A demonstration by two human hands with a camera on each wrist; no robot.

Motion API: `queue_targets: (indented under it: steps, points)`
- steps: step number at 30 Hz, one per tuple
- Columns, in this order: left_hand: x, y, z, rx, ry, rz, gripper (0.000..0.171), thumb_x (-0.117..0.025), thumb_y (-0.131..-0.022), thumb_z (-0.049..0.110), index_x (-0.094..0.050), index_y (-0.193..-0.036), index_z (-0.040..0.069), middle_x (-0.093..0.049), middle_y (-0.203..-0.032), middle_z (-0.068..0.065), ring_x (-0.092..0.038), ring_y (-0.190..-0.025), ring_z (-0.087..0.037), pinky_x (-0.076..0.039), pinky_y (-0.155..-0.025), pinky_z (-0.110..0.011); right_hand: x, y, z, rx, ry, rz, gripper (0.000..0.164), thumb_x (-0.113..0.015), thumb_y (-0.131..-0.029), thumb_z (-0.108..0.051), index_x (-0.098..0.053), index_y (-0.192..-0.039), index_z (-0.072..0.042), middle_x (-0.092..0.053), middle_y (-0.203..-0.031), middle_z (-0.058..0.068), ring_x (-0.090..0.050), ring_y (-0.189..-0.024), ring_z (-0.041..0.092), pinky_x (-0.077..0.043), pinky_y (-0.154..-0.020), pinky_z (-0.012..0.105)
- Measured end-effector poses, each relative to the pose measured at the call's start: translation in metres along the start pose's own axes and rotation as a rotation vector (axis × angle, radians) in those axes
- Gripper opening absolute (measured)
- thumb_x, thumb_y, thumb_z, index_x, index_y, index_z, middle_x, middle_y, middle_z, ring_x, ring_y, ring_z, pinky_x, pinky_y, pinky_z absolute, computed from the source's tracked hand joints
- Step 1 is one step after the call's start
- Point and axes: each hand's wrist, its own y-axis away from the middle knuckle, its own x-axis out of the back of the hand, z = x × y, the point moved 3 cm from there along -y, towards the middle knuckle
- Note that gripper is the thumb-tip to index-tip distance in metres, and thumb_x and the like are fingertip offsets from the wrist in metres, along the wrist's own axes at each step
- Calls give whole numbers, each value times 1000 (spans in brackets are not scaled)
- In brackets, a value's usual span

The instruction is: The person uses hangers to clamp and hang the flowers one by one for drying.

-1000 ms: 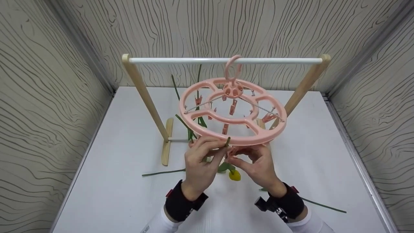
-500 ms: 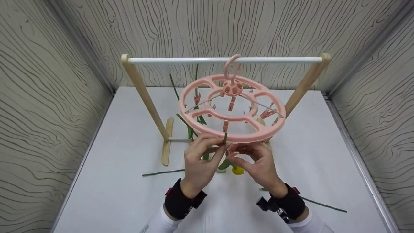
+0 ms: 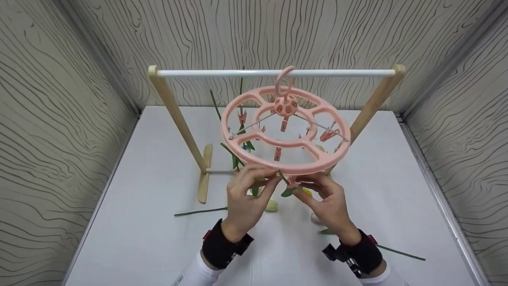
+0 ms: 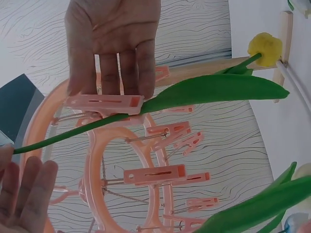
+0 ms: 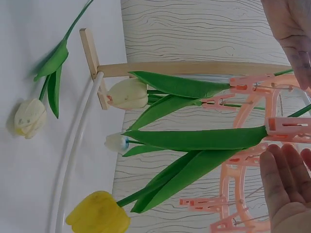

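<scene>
Pinching stem end [image 4: 29, 147], left grip [image 3: 248, 194], yellow bloom [image 4: 265, 49] below

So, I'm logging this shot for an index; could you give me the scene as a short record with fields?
Left hand: pinches the green stem near its end
Right hand: holds a pink clip at that stem
Flower in hand: yellow tulip, bloom below the clip
Support: pink round hanger, hooked over a white bar
Also hanging: white tulip, bloom down
Table: another white tulip lying on it
</scene>
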Motion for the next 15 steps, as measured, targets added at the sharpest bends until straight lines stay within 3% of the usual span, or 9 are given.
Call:
queue_targets:
  steps: [8, 15]
  points:
    - [2, 12, -5, -3, 11, -26, 20, -70, -78, 3, -66, -98, 5, -66, -92, -7, -66, -83, -10, -58, -66, -19, 29, 23, 20, -18, 54, -52, 35, -65, -75, 15, -58, -109, 12, -62, -100, 29, -62, -89, 38, -56, -76, 40]
    - [0, 35, -17, 35, 55, -97, 21, -68, -80, 2, -65, -101, 7, -66, -87, -5, -66, -79, -8, -57, -66, -15, 75, 56, 64, -109, 308, -66, 34, -71, -76, 3, -64, -108, -6, -69, -94, 12, -66, -85, 21, -55, -74, 21]
